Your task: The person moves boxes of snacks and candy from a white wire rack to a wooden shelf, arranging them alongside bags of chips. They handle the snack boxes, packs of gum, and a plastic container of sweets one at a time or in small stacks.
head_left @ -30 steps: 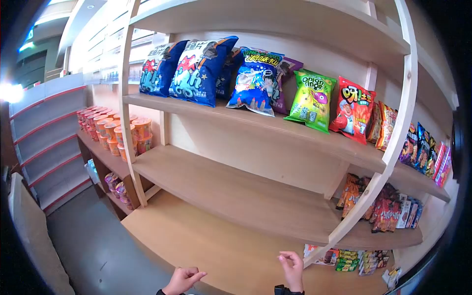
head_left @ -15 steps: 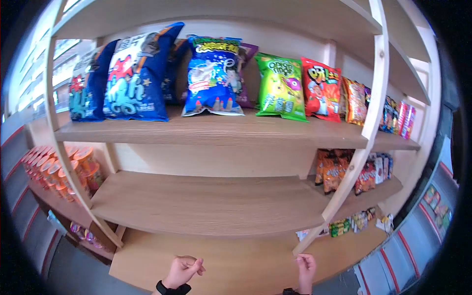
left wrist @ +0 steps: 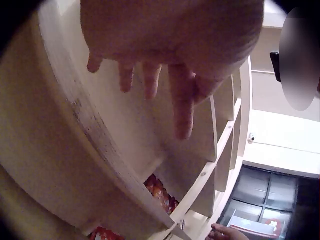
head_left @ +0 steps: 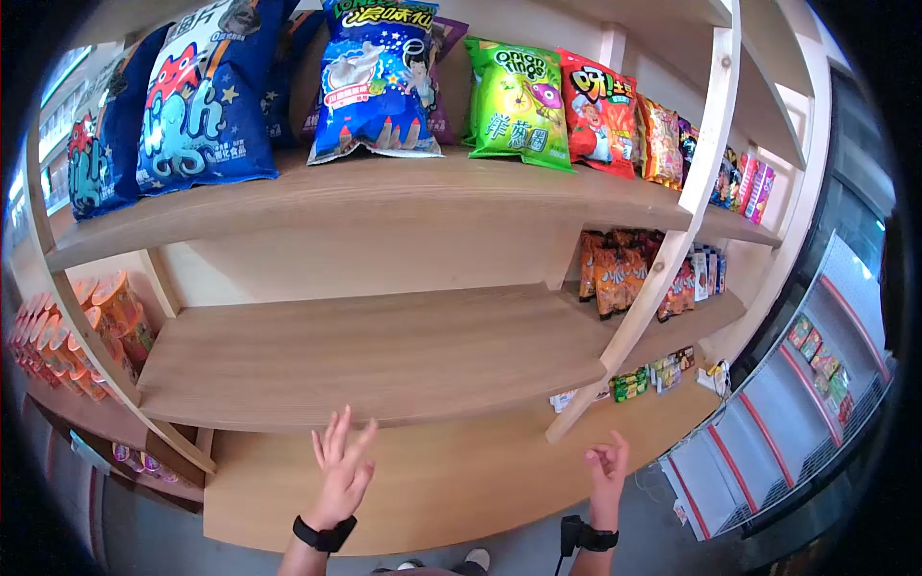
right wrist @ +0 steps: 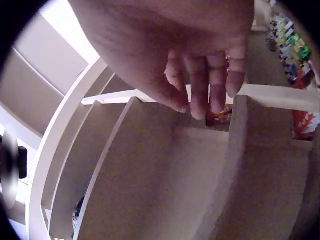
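Observation:
My left hand point(head_left: 341, 475) is raised with fingers spread, in front of the middle shelf's point(head_left: 375, 360) front edge and over the wooden bottom board point(head_left: 451, 480). It holds nothing; the left wrist view shows its fingers point(left wrist: 182, 117) extended and apart. Farther right, my right hand point(head_left: 607, 475) hovers over the same board, near a slanting wooden post point(head_left: 653, 298). Its fingers are loosely bent, and nothing is between them in the right wrist view. Both wrists wear black straps.
The upper shelf point(head_left: 384, 187) bears blue snack bags point(head_left: 206, 115), a green onion rings bag point(head_left: 519, 101) and a red bag point(head_left: 597, 115). Orange-lidded cups point(head_left: 120, 302) stand left. Beyond the post lie orange snack packets point(head_left: 615, 274). A white rack with red edging point(head_left: 768, 442) stands right.
The view has swung right and come closer to the shelves. My left hand has gone from curled fingers to spread ones and reaches farther forward. The right hand stays loosely bent.

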